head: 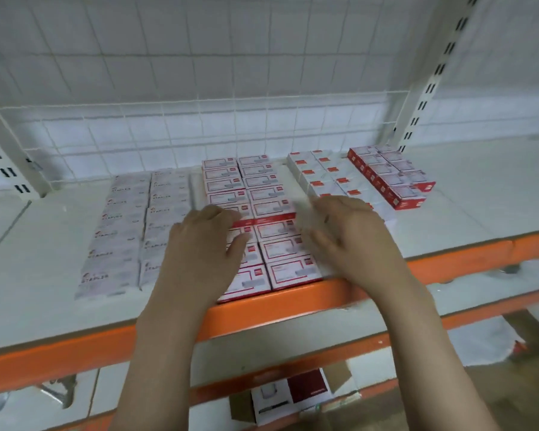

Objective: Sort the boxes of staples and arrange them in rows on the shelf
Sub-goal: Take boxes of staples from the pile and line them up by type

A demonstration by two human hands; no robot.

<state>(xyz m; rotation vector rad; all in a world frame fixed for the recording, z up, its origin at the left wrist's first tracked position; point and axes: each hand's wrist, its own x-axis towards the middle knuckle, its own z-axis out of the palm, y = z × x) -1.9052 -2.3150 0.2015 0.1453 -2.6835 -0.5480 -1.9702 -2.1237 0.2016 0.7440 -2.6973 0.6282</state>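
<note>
Small staple boxes lie in rows on the white shelf (44, 269). Two rows of white boxes marked STAPLES (128, 231) lie at the left. Red-and-white boxes (262, 194) fill two rows in the middle. More white boxes with red tags (327, 174) and a red-sided block (389, 178) lie at the right. My left hand (203, 244) rests flat on the left side of the middle rows, fingers straight. At the right side of those rows my right hand (352, 234) is spread open, blurred, with nothing visibly in it.
An orange beam (75, 353) edges the shelf front. White wire mesh (199, 129) backs the shelf, with slotted uprights (430, 88) at both sides. Below, an open carton (293, 396) sits under a lower shelf.
</note>
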